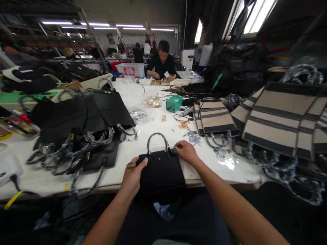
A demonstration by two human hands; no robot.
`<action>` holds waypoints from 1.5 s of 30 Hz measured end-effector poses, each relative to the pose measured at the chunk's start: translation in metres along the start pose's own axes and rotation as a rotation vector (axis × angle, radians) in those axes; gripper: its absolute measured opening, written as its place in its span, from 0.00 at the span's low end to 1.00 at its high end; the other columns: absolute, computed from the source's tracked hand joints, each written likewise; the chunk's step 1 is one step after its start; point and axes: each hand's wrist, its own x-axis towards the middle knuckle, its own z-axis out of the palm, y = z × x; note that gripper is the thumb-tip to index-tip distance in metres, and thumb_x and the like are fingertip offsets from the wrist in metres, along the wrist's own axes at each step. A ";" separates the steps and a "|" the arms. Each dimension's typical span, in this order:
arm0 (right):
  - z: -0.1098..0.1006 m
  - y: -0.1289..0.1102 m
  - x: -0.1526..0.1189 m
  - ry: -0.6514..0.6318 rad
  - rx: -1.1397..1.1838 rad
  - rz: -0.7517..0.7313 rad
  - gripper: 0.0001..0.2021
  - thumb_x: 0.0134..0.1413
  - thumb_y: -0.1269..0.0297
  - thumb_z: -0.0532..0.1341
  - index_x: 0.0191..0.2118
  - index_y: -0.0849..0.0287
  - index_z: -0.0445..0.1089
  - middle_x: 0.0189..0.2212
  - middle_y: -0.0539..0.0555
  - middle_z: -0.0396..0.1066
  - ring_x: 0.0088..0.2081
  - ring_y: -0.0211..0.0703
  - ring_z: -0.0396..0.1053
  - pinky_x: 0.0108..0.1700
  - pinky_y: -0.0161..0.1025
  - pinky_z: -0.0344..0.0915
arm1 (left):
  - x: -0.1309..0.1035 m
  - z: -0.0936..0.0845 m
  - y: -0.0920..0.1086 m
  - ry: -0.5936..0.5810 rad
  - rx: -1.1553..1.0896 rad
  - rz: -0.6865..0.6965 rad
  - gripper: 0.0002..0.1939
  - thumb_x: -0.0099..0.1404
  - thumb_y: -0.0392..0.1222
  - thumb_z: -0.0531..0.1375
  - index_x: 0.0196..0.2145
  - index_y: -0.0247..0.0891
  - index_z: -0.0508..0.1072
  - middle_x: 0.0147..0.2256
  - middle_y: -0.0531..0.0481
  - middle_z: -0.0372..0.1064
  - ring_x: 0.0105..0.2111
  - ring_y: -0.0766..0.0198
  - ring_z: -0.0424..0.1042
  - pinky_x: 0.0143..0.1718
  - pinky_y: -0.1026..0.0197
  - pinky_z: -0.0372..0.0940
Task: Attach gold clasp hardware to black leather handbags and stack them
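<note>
A black handbag panel [160, 173] with one wrapped, arched handle [157, 135] lies at the table's front edge, its lower part hanging over my lap. My left hand [133, 178] grips its upper left corner, thumb on top and fingers underneath. Beside those fingers a small gold-brown metal part [131, 165] shows. At the upper right corner, the fingers of my right hand [187, 151] are pinched around a tiny gold-coloured piece, mostly hidden by the fingertips. Gold metal fittings [184, 124] and thin grey metal plates [193, 137] lie scattered just beyond my right hand.
Black bag panels with wrapped handles [102, 115] are piled at left. Beige-and-black striped panels [278, 119] are stacked at right. A green box [174, 103] with a cable and a bag of metal parts [152, 101] stand mid-table. A person [162, 64] works at the far end.
</note>
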 end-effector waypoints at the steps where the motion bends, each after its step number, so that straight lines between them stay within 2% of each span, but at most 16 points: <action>1: -0.002 0.003 -0.002 0.021 0.040 0.008 0.06 0.51 0.63 0.62 0.34 0.55 0.75 0.33 0.50 0.75 0.35 0.41 0.72 0.40 0.37 0.65 | 0.005 0.002 0.000 0.004 0.011 0.003 0.19 0.46 0.45 0.73 0.33 0.36 0.75 0.28 0.52 0.76 0.31 0.62 0.74 0.37 0.61 0.66; 5: -0.016 0.009 -0.012 0.080 0.228 0.072 0.15 0.58 0.55 0.56 0.44 0.59 0.70 0.31 0.52 0.75 0.30 0.42 0.74 0.33 0.37 0.69 | 0.017 0.009 0.002 -0.005 0.040 -0.037 0.16 0.45 0.43 0.72 0.29 0.35 0.73 0.25 0.53 0.74 0.28 0.64 0.72 0.34 0.63 0.65; 7: -0.023 0.008 -0.018 0.117 0.431 0.090 0.17 0.57 0.53 0.58 0.46 0.60 0.67 0.33 0.53 0.74 0.31 0.43 0.75 0.29 0.36 0.69 | 0.021 0.012 0.003 -0.029 0.047 -0.046 0.16 0.45 0.43 0.72 0.28 0.35 0.73 0.23 0.53 0.73 0.27 0.64 0.71 0.33 0.63 0.65; 10: -0.026 -0.001 -0.027 0.139 0.702 0.066 0.21 0.53 0.53 0.63 0.50 0.59 0.66 0.36 0.53 0.72 0.33 0.45 0.76 0.31 0.38 0.70 | 0.027 0.017 0.002 -0.030 0.093 -0.011 0.16 0.44 0.44 0.72 0.27 0.36 0.71 0.23 0.55 0.72 0.28 0.64 0.71 0.34 0.62 0.64; 12: -0.020 -0.010 -0.033 0.164 0.655 0.007 0.19 0.55 0.55 0.62 0.50 0.57 0.68 0.36 0.52 0.72 0.36 0.44 0.75 0.36 0.40 0.71 | 0.031 0.019 -0.001 -0.025 0.137 0.009 0.16 0.44 0.45 0.71 0.26 0.37 0.70 0.24 0.55 0.72 0.28 0.63 0.71 0.35 0.62 0.64; 16: 0.008 -0.024 -0.043 0.247 0.254 -0.195 0.06 0.57 0.62 0.61 0.39 0.54 0.74 0.38 0.53 0.73 0.40 0.44 0.72 0.47 0.42 0.67 | 0.038 0.015 -0.005 -0.068 0.207 0.010 0.16 0.47 0.49 0.70 0.27 0.37 0.71 0.25 0.52 0.73 0.29 0.60 0.72 0.35 0.60 0.64; 18: 0.021 -0.025 -0.045 0.227 0.108 -0.266 0.06 0.57 0.65 0.60 0.38 0.52 0.74 0.39 0.53 0.73 0.42 0.45 0.71 0.48 0.43 0.66 | 0.040 0.009 -0.001 -0.112 0.381 0.053 0.16 0.51 0.53 0.68 0.28 0.38 0.71 0.26 0.51 0.73 0.29 0.58 0.72 0.33 0.59 0.64; 20: 0.029 -0.021 -0.045 0.213 0.042 -0.297 0.08 0.58 0.67 0.59 0.41 0.52 0.74 0.42 0.53 0.72 0.43 0.46 0.70 0.49 0.43 0.66 | 0.039 0.002 0.007 -0.124 0.728 0.160 0.17 0.55 0.57 0.64 0.30 0.39 0.73 0.28 0.50 0.73 0.30 0.56 0.73 0.33 0.57 0.64; 22: 0.031 -0.017 -0.043 0.212 0.047 -0.318 0.09 0.59 0.68 0.58 0.43 0.52 0.74 0.44 0.54 0.72 0.44 0.46 0.70 0.49 0.43 0.66 | 0.036 -0.003 0.017 -0.073 1.101 0.338 0.19 0.58 0.58 0.62 0.39 0.41 0.74 0.36 0.48 0.75 0.36 0.52 0.74 0.37 0.55 0.65; 25: 0.029 -0.011 -0.040 0.228 0.165 -0.321 0.08 0.57 0.67 0.60 0.42 0.53 0.74 0.43 0.54 0.72 0.44 0.45 0.71 0.49 0.42 0.67 | 0.027 -0.003 0.023 0.010 1.382 0.708 0.25 0.61 0.49 0.62 0.55 0.41 0.67 0.50 0.41 0.69 0.50 0.47 0.69 0.47 0.49 0.65; 27: 0.027 -0.010 -0.038 0.259 0.282 -0.250 0.08 0.56 0.64 0.62 0.41 0.55 0.74 0.42 0.54 0.73 0.39 0.43 0.72 0.45 0.41 0.68 | 0.019 0.002 0.019 -0.074 1.438 0.932 0.25 0.64 0.40 0.59 0.59 0.39 0.62 0.54 0.39 0.66 0.54 0.49 0.65 0.53 0.49 0.63; 30: 0.024 -0.009 -0.038 0.245 0.452 -0.088 0.10 0.54 0.60 0.64 0.42 0.56 0.74 0.38 0.53 0.75 0.32 0.41 0.71 0.39 0.40 0.68 | 0.010 0.018 0.006 -0.341 1.451 1.094 0.22 0.68 0.33 0.53 0.58 0.39 0.63 0.54 0.42 0.67 0.54 0.53 0.65 0.57 0.51 0.60; 32: 0.022 -0.008 -0.038 0.207 0.575 0.000 0.13 0.52 0.57 0.65 0.42 0.57 0.74 0.37 0.53 0.76 0.33 0.42 0.72 0.39 0.40 0.69 | 0.009 0.028 -0.004 -0.448 1.435 1.101 0.21 0.68 0.33 0.52 0.57 0.38 0.64 0.55 0.43 0.67 0.56 0.54 0.64 0.60 0.51 0.58; 36: 0.012 -0.008 -0.041 0.115 0.832 0.058 0.15 0.48 0.56 0.68 0.40 0.58 0.73 0.43 0.56 0.77 0.42 0.46 0.74 0.48 0.42 0.69 | 0.017 0.045 -0.014 -0.400 1.405 0.933 0.26 0.65 0.44 0.59 0.59 0.34 0.62 0.57 0.38 0.64 0.56 0.50 0.64 0.58 0.50 0.58; 41: -0.011 -0.011 -0.048 -0.071 0.902 0.004 0.13 0.50 0.56 0.68 0.38 0.56 0.69 0.42 0.55 0.77 0.45 0.46 0.73 0.51 0.44 0.67 | 0.031 0.063 -0.002 -0.481 1.494 0.789 0.27 0.60 0.57 0.62 0.50 0.38 0.71 0.44 0.39 0.72 0.47 0.46 0.69 0.49 0.49 0.61; 45: -0.025 -0.017 -0.046 -0.111 0.874 0.004 0.15 0.50 0.53 0.67 0.38 0.55 0.68 0.49 0.57 0.74 0.42 0.45 0.73 0.47 0.43 0.69 | 0.036 0.075 0.014 -0.564 1.554 0.743 0.25 0.56 0.61 0.63 0.44 0.41 0.75 0.38 0.43 0.73 0.42 0.47 0.70 0.44 0.52 0.61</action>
